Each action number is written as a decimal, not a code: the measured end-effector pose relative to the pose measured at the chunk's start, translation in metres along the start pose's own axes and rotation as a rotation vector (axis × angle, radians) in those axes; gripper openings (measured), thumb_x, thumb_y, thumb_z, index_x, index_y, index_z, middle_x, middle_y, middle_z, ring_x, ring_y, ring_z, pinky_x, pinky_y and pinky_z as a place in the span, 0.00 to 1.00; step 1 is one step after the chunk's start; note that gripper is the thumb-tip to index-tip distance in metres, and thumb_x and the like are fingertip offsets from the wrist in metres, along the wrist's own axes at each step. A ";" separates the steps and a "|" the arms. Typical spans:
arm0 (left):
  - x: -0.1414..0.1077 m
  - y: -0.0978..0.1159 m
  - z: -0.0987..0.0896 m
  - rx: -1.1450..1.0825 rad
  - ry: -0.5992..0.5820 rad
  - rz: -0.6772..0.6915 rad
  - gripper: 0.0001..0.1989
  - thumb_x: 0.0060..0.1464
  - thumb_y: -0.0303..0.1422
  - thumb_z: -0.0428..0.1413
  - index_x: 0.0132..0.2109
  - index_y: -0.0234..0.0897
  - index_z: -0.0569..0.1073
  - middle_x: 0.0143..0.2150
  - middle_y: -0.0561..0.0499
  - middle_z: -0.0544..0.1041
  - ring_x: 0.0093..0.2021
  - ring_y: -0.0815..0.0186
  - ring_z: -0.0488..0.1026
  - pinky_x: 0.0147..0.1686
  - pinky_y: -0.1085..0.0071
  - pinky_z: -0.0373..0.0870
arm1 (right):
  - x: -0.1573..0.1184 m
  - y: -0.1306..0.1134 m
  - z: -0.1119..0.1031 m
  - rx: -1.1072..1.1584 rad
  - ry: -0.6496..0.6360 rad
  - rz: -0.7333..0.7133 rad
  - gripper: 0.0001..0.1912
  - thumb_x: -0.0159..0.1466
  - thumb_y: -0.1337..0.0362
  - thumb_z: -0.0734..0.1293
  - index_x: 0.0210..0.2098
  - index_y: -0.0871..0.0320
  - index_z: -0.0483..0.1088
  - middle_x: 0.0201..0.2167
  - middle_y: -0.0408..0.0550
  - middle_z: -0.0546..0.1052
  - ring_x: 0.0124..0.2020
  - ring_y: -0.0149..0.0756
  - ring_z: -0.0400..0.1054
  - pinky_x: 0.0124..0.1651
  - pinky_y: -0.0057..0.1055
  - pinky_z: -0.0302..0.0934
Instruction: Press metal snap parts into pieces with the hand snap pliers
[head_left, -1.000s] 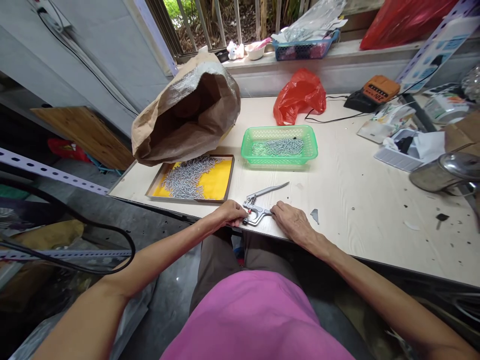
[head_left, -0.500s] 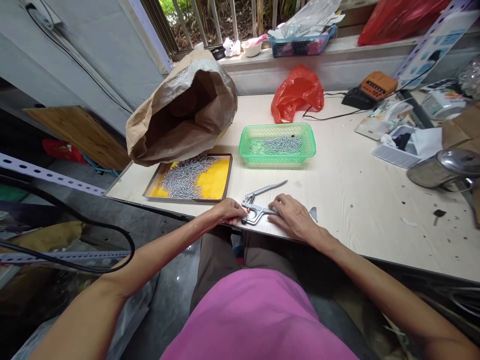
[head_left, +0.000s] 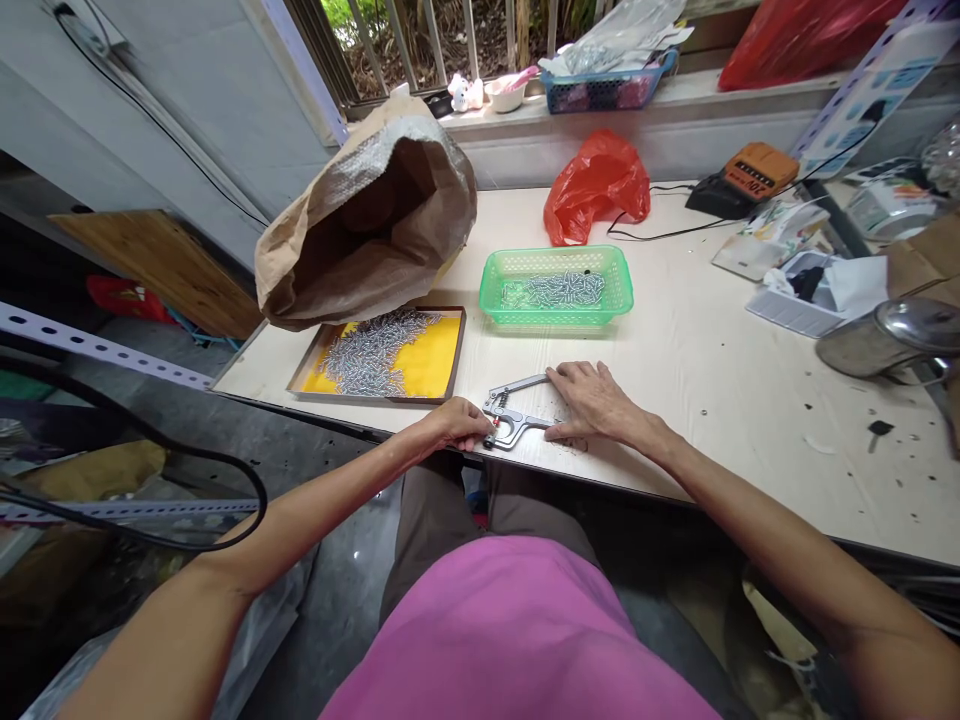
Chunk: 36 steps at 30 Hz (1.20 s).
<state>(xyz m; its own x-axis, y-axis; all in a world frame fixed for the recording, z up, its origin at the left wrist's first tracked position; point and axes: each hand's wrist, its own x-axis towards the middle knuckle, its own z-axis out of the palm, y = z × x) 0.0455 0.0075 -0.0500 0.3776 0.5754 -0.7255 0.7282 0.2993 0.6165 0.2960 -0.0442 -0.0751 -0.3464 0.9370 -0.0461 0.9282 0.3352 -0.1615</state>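
A pair of grey metal pliers (head_left: 514, 426) with a C-shaped jaw and a coil spring lies near the table's front edge, its handles spread. My right hand (head_left: 596, 405) grips the two handles, fingers over the upper one and thumb at the lower. At the jaw end, the fingertips of my left hand (head_left: 466, 424) are pinched together; what they hold is hidden. Left of the pliers is a shallow tray (head_left: 459, 350) with a yellow bottom, bearing a heap of small metal pieces (head_left: 367, 355). A green plastic basket (head_left: 555, 316) behind the pliers contains more such metal pieces.
A large open paper bag (head_left: 360, 230) leans over the tray's back edge. Farther back are a red plastic bag (head_left: 598, 185) and an orange-and-black battery charger (head_left: 742, 180). A metal pitcher (head_left: 885, 335) and a white box (head_left: 795, 300) stand at the right.
My right hand has shifted from the lower handle to span both handles, its fingers now on the upper one. The upper handle looks unmoved. My left hand stays pinched at the jaw.
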 end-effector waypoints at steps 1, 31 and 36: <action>0.000 0.001 0.000 -0.004 0.003 0.002 0.14 0.47 0.38 0.61 0.23 0.33 0.70 0.12 0.59 0.64 0.13 0.77 0.56 0.16 0.78 0.52 | 0.000 -0.001 -0.001 -0.009 0.005 0.007 0.51 0.50 0.37 0.69 0.61 0.64 0.58 0.56 0.67 0.65 0.56 0.59 0.57 0.56 0.58 0.49; 0.029 0.036 0.040 0.995 0.197 0.944 0.17 0.60 0.43 0.53 0.45 0.32 0.72 0.41 0.44 0.71 0.44 0.60 0.65 0.43 0.66 0.64 | -0.029 -0.027 -0.014 -0.058 -0.047 0.021 0.12 0.65 0.58 0.65 0.40 0.62 0.70 0.39 0.55 0.72 0.42 0.43 0.64 0.42 0.35 0.55; 0.033 0.035 0.045 0.958 0.236 0.916 0.15 0.62 0.41 0.51 0.36 0.33 0.72 0.37 0.46 0.72 0.41 0.62 0.66 0.42 0.68 0.65 | -0.032 -0.034 -0.005 -0.027 0.001 0.060 0.09 0.69 0.64 0.59 0.35 0.59 0.70 0.35 0.52 0.73 0.39 0.40 0.64 0.42 0.34 0.54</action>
<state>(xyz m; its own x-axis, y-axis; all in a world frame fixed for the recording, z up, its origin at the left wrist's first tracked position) 0.1087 0.0029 -0.0660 0.9038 0.4259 -0.0411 0.4155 -0.8507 0.3221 0.2761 -0.0848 -0.0633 -0.2900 0.9555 -0.0536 0.9505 0.2811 -0.1321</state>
